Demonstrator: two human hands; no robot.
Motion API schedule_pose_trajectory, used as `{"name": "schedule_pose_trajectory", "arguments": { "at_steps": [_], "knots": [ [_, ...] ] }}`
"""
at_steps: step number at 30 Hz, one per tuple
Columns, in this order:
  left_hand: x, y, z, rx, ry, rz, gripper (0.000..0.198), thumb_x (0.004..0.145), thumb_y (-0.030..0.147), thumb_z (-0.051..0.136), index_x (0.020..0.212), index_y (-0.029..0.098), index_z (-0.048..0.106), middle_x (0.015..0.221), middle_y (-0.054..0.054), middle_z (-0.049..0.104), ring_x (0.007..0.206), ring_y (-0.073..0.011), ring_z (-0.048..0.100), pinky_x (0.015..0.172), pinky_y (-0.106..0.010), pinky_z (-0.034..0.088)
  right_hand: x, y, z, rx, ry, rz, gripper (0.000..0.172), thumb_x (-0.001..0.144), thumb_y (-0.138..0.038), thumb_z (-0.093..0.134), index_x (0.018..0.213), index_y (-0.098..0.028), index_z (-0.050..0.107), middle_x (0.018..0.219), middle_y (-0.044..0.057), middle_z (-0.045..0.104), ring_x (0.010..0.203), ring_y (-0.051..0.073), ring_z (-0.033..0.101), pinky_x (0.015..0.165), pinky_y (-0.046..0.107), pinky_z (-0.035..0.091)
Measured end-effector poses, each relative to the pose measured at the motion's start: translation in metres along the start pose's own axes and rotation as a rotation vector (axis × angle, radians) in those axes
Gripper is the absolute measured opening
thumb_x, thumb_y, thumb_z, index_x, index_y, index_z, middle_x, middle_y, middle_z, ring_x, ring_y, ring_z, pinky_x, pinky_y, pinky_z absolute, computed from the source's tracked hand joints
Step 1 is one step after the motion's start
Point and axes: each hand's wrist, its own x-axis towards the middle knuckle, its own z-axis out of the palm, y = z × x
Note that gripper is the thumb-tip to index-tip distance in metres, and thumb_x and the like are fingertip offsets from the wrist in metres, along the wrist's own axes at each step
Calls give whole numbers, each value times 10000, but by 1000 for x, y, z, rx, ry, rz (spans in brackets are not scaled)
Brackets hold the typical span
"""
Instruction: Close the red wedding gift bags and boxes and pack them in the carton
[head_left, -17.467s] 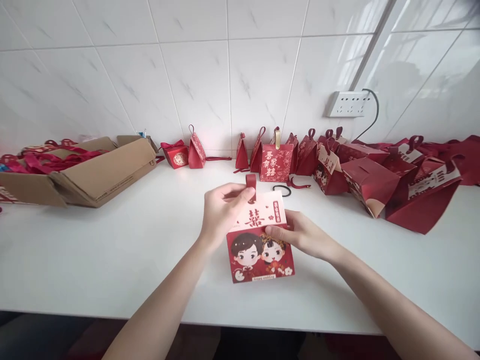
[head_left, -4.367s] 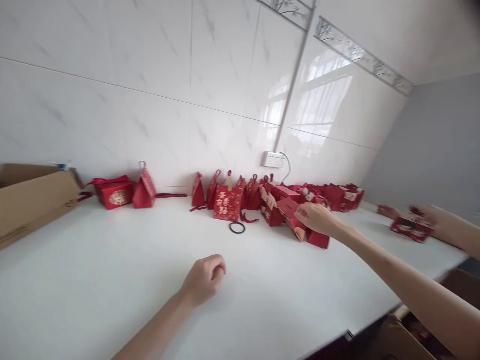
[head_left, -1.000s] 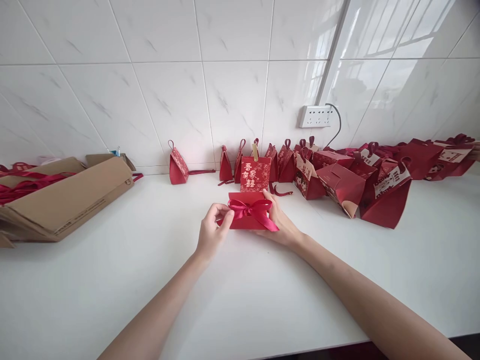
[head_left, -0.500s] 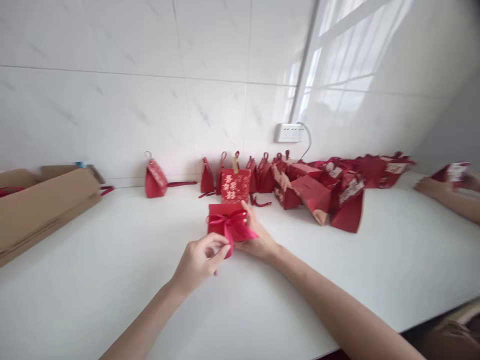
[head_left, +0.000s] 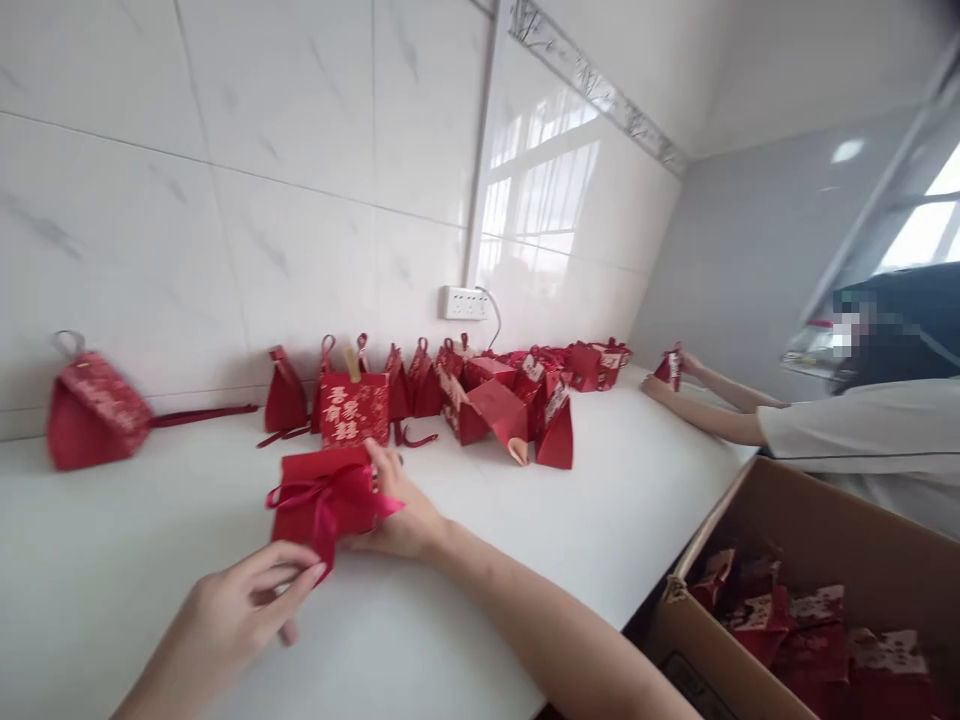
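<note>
A small red gift box [head_left: 311,464] with a bright pink-red ribbon [head_left: 325,510] tied in a bow is held just above the white table. My right hand [head_left: 409,515] grips the box from its right side, thumb at the top edge and fingers partly hidden underneath. Between thumb and fingertips, my left hand [head_left: 236,610] pinches a hanging tail of the ribbon at the lower front. Right behind the held box stands another red box [head_left: 354,408] with gold characters and a tan clip-like piece on top.
Several red boxes [head_left: 420,385] with loops line the tiled wall, and more lie heaped [head_left: 499,400] to the right. One stands far left [head_left: 97,410]. A power strip [head_left: 465,303] is on the wall. A co-worker [head_left: 862,430] handles a box; an open carton [head_left: 750,620] holds red boxes.
My view has swung right, so the scene shifts left; the carton and co-worker come into view at right. Both hands keep their hold on the box and ribbon.
</note>
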Motion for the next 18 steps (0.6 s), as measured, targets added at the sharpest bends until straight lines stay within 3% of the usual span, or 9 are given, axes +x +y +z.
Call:
{"name": "schedule_pose_trajectory", "arguments": {
  "at_steps": [3, 5, 7, 8, 10, 12, 13, 15, 18],
  "knots": [
    [-4, 11, -2, -44, -247, -44, 297, 692, 510, 563, 711, 214, 571, 721, -10, 688, 431, -127, 560, 470, -234, 451, -5, 0, -4, 43, 55, -13, 1243, 548, -320, 823, 1456, -181, -14, 1442, 210, 221, 1356, 319, 237, 1064, 486, 329],
    [-5, 15, -6, -53, -367, -87, 252, 705, 452, 570, 689, 201, 558, 683, -19, 680, 381, -104, 487, 410, -227, 404, -7, 3, -6, 63, 83, -11, 1218, 557, -276, 817, 1453, -186, -3, 1442, 215, 215, 1361, 332, 222, 1057, 508, 325],
    [-5, 17, -11, -96, -410, -100, 271, 730, 434, 549, 625, 186, 532, 562, -18, 632, 349, -87, 405, 355, -211, 326, -9, 6, -7, 104, 85, -3, 1156, 605, -302, 788, 1452, -221, 5, 1446, 203, 214, 1334, 330, 288, 1022, 514, 370],
    [-4, 17, -15, -131, -364, -82, 299, 744, 434, 536, 589, 180, 510, 496, -7, 584, 346, -80, 375, 347, -202, 295, -9, 7, -7, 111, 82, -11, 1139, 619, -315, 777, 1452, -232, 3, 1446, 201, 215, 1324, 333, 307, 1007, 521, 385],
    [-3, 17, -21, -212, -143, -11, 313, 767, 435, 522, 594, 178, 485, 429, 33, 469, 360, -69, 351, 360, -189, 277, -11, 6, -6, 111, 67, -40, 1116, 643, -336, 757, 1452, -243, -5, 1433, 200, 245, 1307, 336, 336, 997, 532, 391],
    [-1, 17, -25, -283, 100, 55, 244, 767, 431, 549, 769, 188, 521, 531, 55, 469, 388, -57, 374, 378, -180, 301, -13, 4, -5, 120, 38, -74, 1105, 659, -347, 744, 1454, -244, -18, 1401, 195, 307, 1292, 332, 361, 1002, 533, 386],
    [0, 17, -25, -307, 168, 71, 268, 759, 430, 573, 894, 205, 518, 637, 49, 504, 406, -51, 400, 384, -179, 322, -14, 2, -4, 134, 18, -85, 1096, 671, -351, 734, 1454, -247, -25, 1392, 189, 326, 1284, 327, 374, 999, 526, 394],
    [2, 17, -23, -326, 204, 83, 413, 740, 437, 612, 1077, 248, 468, 876, 15, 529, 449, -42, 459, 391, -183, 365, -15, -1, -3, 155, -18, -92, 1094, 680, -361, 725, 1455, -255, -41, 1410, 184, 303, 1287, 327, 372, 979, 515, 418],
    [2, 18, -18, -345, 212, 89, 424, 745, 454, 614, 1090, 253, 471, 1024, -21, 489, 532, -60, 533, 397, -187, 406, -17, -5, -2, 145, -43, -77, 1124, 674, -375, 730, 1454, -259, -72, 1461, 187, 199, 1309, 352, 330, 962, 533, 423]
  ]
}}
